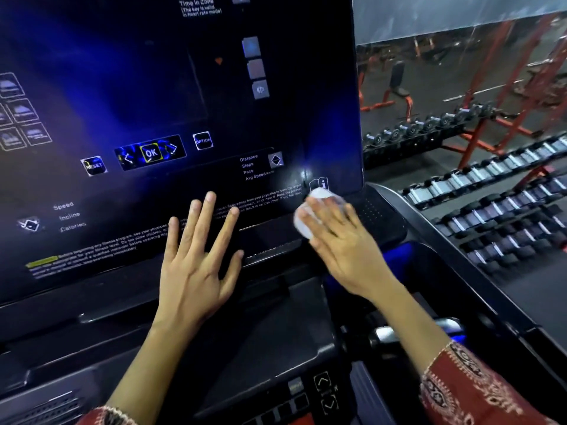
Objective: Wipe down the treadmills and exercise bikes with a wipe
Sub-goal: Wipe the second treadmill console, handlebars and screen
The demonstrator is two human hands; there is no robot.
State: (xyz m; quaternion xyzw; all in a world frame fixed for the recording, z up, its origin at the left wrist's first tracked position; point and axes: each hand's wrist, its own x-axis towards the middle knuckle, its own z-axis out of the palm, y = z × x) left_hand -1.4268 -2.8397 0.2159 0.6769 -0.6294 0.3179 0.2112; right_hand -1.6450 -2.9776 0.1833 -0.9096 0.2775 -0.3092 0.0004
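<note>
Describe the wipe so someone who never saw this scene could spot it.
Find the big dark treadmill console filling the left of the view. At its lower right corner, the right hand presses a bunched white wipe, the only pale soft thing against the black panel.

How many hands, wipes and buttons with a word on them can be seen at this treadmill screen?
Hands: 2 (left hand, right hand)
Wipes: 1 (white wipe under the right hand's fingers)
Buttons with a word: 3 (RESET, OK, OPTION)
Total: 6
</note>
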